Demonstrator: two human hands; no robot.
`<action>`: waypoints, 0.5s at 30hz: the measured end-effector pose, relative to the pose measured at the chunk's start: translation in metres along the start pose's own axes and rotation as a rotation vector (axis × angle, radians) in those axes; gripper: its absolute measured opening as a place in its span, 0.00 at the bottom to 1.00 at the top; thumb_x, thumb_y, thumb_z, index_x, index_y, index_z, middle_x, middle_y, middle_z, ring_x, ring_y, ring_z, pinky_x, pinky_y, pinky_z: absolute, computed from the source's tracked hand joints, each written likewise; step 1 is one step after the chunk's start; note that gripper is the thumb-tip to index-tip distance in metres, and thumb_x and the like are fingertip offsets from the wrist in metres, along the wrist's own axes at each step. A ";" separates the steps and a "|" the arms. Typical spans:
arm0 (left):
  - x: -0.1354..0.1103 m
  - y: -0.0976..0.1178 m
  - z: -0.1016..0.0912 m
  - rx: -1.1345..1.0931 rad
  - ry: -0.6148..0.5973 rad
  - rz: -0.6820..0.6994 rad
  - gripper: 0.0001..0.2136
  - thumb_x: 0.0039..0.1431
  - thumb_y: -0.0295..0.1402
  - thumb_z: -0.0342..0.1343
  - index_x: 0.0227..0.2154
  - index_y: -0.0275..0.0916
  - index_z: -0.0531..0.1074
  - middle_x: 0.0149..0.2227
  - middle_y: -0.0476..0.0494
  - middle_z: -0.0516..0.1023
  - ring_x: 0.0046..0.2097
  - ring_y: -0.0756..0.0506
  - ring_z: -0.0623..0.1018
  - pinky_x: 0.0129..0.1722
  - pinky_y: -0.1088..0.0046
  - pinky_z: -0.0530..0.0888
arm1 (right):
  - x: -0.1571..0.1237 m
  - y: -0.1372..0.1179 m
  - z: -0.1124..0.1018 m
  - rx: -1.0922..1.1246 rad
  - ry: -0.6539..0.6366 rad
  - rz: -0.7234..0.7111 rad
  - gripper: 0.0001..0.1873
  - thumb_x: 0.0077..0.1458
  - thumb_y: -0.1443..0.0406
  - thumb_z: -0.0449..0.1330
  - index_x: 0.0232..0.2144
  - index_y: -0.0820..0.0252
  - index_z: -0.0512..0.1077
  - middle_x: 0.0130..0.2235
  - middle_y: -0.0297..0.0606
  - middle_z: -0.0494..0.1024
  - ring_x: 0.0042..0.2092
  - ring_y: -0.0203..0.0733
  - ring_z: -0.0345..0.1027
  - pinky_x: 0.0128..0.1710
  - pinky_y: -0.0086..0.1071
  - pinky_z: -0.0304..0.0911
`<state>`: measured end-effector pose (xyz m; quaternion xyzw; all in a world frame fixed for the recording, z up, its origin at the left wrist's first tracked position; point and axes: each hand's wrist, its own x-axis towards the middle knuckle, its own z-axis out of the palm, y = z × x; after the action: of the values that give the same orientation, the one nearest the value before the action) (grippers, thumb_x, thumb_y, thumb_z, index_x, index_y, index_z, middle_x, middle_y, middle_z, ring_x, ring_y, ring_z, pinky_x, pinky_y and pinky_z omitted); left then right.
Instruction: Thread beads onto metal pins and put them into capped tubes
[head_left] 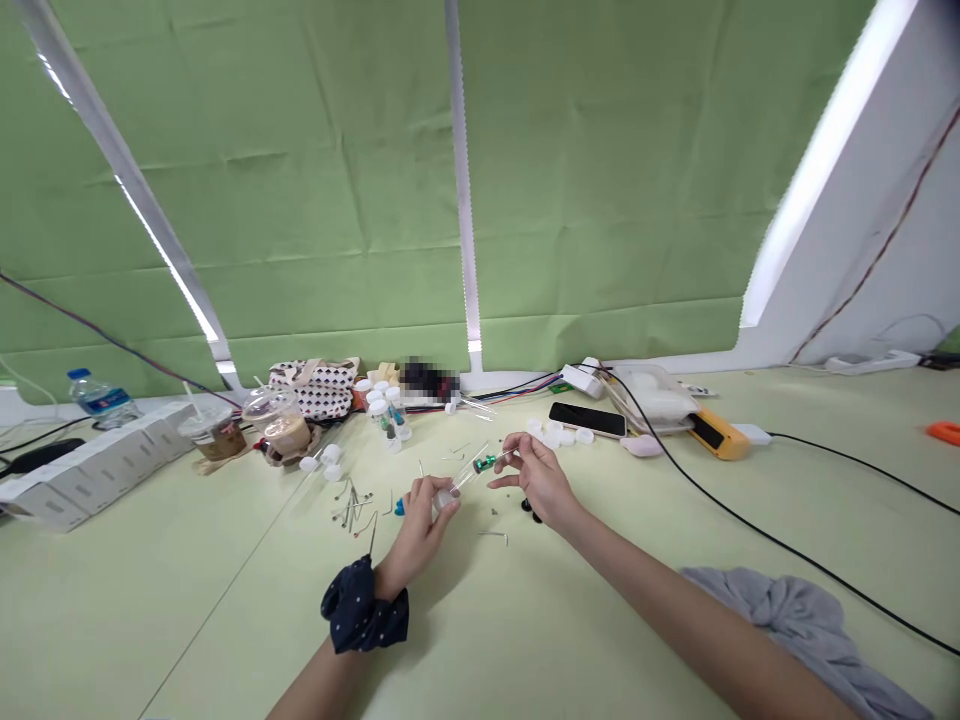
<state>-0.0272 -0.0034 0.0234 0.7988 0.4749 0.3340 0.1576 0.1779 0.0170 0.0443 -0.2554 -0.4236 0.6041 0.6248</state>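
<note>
My left hand [426, 512] is closed around the lower end of a clear tube [466, 475], tilted up to the right. A shiny green metal part [485, 464] sits at the tube's upper end; whether it is inside or just at the mouth I cannot tell. My right hand [541, 478] pinches a thin rod [511, 452] that runs to the green part, its other fingers spread. Beside my left hand is a small blue part [399, 507]. An L-shaped hex key [495, 536] lies below the hands, and small black round pieces [531, 510] lie under my right wrist.
Several hex keys [351, 508] lie to the left. Capped vials [394, 420], iced drink cups [279, 425] and white boxes [97, 460] stand farther left. Behind my right hand are white caps [559, 435], a phone [587, 420] and a yellow meter [716, 432]. A black cable [720, 515] crosses the right side.
</note>
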 end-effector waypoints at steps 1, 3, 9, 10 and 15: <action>-0.001 0.000 0.002 -0.003 0.004 -0.001 0.08 0.61 0.37 0.43 0.41 0.42 0.62 0.41 0.44 0.68 0.45 0.44 0.66 0.46 0.63 0.60 | 0.000 0.001 0.000 0.010 -0.025 0.011 0.19 0.49 0.48 0.55 0.28 0.58 0.67 0.27 0.32 0.63 0.29 0.35 0.63 0.28 0.37 0.70; -0.004 -0.001 0.004 -0.009 0.004 0.000 0.08 0.61 0.37 0.43 0.41 0.42 0.62 0.41 0.44 0.68 0.45 0.44 0.66 0.46 0.63 0.60 | 0.000 0.004 0.000 0.015 -0.063 0.022 0.19 0.49 0.49 0.56 0.26 0.59 0.68 0.27 0.32 0.63 0.29 0.33 0.59 0.30 0.37 0.70; -0.007 -0.005 0.007 -0.016 -0.021 0.009 0.09 0.61 0.37 0.43 0.41 0.42 0.62 0.42 0.43 0.67 0.46 0.43 0.65 0.47 0.63 0.59 | 0.001 0.005 -0.004 0.019 -0.097 0.133 0.16 0.48 0.52 0.59 0.26 0.60 0.70 0.28 0.33 0.62 0.28 0.32 0.53 0.30 0.34 0.67; -0.007 -0.006 0.007 -0.020 -0.026 0.013 0.09 0.61 0.37 0.43 0.41 0.42 0.62 0.42 0.43 0.67 0.46 0.43 0.65 0.47 0.63 0.59 | 0.001 0.004 -0.004 0.020 -0.110 0.165 0.16 0.48 0.53 0.59 0.26 0.60 0.70 0.28 0.33 0.61 0.28 0.32 0.53 0.29 0.33 0.67; -0.009 -0.006 0.007 -0.049 -0.059 0.017 0.09 0.62 0.38 0.42 0.42 0.43 0.61 0.42 0.44 0.67 0.46 0.43 0.65 0.48 0.62 0.58 | 0.008 0.000 -0.014 -0.085 -0.209 0.219 0.15 0.50 0.53 0.57 0.35 0.57 0.70 0.28 0.33 0.62 0.28 0.33 0.56 0.29 0.32 0.63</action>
<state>-0.0294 -0.0077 0.0114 0.8083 0.4548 0.3230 0.1884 0.1892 0.0272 0.0385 -0.2619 -0.4810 0.6736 0.4963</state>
